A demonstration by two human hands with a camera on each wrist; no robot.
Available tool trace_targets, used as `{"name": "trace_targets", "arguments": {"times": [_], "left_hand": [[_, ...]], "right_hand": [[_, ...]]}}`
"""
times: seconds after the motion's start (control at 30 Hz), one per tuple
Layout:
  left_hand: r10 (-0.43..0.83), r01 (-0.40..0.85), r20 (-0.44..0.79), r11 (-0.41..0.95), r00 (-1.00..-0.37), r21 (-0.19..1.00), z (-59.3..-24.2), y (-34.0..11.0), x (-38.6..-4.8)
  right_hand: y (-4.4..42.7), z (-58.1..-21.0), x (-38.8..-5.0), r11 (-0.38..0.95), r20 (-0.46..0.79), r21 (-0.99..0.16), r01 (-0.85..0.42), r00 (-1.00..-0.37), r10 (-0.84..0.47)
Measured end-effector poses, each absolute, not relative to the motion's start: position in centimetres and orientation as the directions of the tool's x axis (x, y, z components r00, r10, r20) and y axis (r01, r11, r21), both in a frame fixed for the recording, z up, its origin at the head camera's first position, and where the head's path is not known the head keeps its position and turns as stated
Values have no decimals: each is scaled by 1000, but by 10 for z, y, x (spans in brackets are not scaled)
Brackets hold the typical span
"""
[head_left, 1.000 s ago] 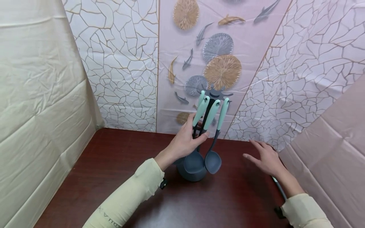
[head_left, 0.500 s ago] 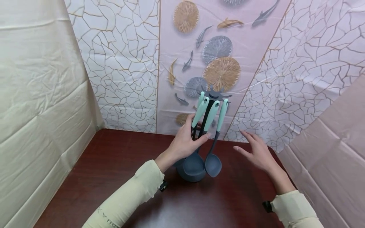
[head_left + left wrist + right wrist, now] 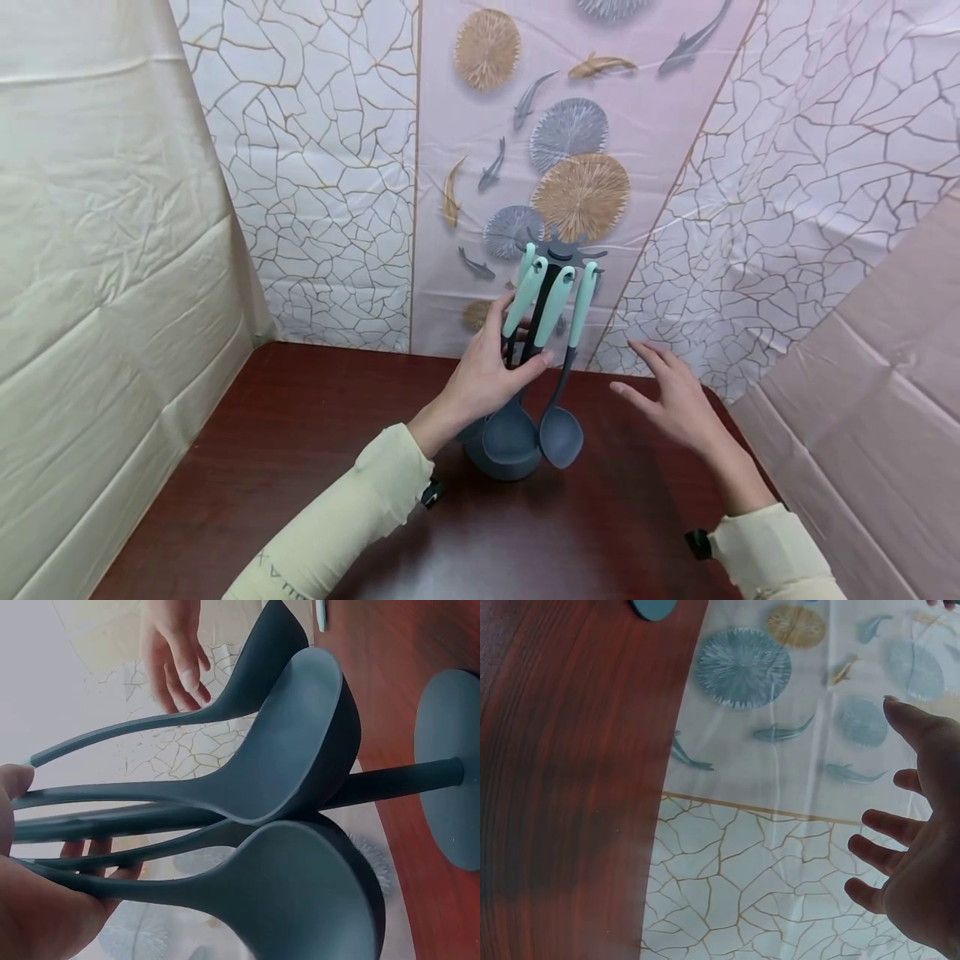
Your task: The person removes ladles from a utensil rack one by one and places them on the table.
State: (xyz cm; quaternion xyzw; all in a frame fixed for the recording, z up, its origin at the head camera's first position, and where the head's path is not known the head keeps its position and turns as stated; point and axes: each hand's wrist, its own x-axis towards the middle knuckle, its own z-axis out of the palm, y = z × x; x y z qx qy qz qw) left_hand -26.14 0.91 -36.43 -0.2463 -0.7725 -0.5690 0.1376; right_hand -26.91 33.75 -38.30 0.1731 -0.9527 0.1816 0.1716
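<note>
Utensil stand (image 3: 507, 471): is standing on the dark red table (image 3: 315, 433), near the patterned backdrop (image 3: 315, 208); its base (image 3: 450, 735) seems to be resting on the wood, though whether it is tilting is hard to tell.
Hooked top (image 3: 564, 250): is carrying mint handles (image 3: 555, 310), four of them showing, apparently hung by the holes in their ends.
Ladles: the front ladle (image 3: 510, 437) is hanging before the base, and the right ladle (image 3: 561, 439) is hanging just beside it; more dark heads are crowding together in the left wrist view.
Left hand (image 3: 486, 371): is gripping the stand below the handles, thumb in front and fingers behind, wrapping the post (image 3: 405, 785) together with some utensil shafts; exactly how many shafts it is catching cannot be told.
Right hand (image 3: 678, 404): is hovering to the right of the stand, fingers spread, thumb apart, holding nothing and touching none of the utensils.
Pale-green strip (image 3: 321, 615): is showing at the table's far side in the left wrist view, too cropped to identify.
Steadying grip: the step in hand is probably keeping the loaded stand steady while the right hand is staying free.
Free hand: its next move is likely calling for clearance around the right ladle, with the left grip holding firm against swinging.
</note>
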Motion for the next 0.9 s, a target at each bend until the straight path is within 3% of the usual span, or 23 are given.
{"name": "trace_targets", "arguments": {"times": [0.6,0.9], "left_hand": [[232,539,494,215,-838,814,-374,14,-263],[227,553,510,211,-830,806,-376,15,-265]], "right_hand": [[309,-373,-261,823,399,-382,-420,-878,-263],[297,-361,-262,754,475,-412,-511,-827,-301]]}}
